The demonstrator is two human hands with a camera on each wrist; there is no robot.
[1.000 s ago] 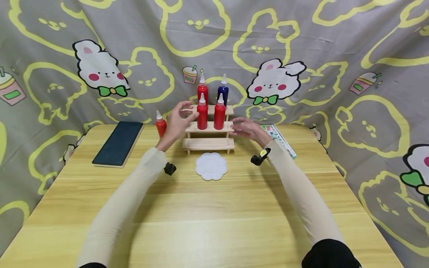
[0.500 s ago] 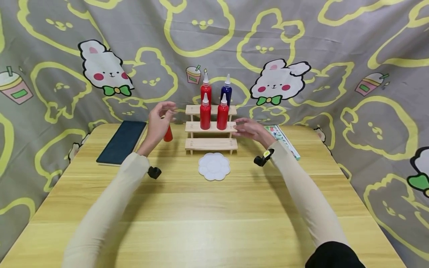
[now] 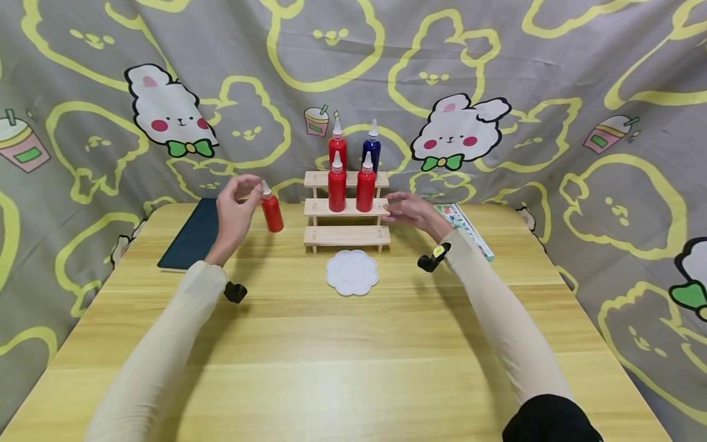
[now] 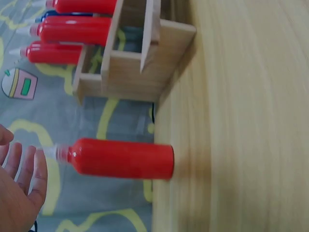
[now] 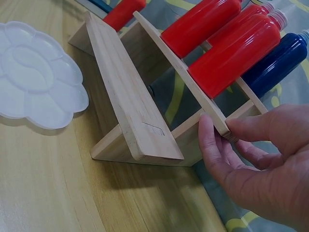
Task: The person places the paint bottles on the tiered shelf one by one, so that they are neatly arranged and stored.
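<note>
My left hand (image 3: 236,205) is beside a red squeeze bottle (image 3: 272,212) that stands upright on the table, left of a three-step wooden display stand (image 3: 347,236). In the left wrist view its fingers (image 4: 27,169) are extended at the tip of the white nozzle (image 4: 48,152), thumb apart from them. My right hand (image 3: 411,213) pinches the right end of the stand's middle step between thumb and fingers (image 5: 212,145). Two red bottles (image 3: 337,190) stand on that step. Behind them, a red bottle (image 3: 337,147) and a dark blue bottle (image 3: 372,150) share the top step; the lowest step is bare.
A white flower-shaped paint palette (image 3: 352,272) lies in front of the stand. At the left is a dark flat board (image 3: 190,236), partly behind my left arm. A flat patterned box (image 3: 466,230) lies at the right. A printed curtain (image 3: 342,73) hangs behind the table.
My left hand has moved left, away from the stand and past the lone red bottle, which now shows fully. My right hand stays at the stand's middle step.
</note>
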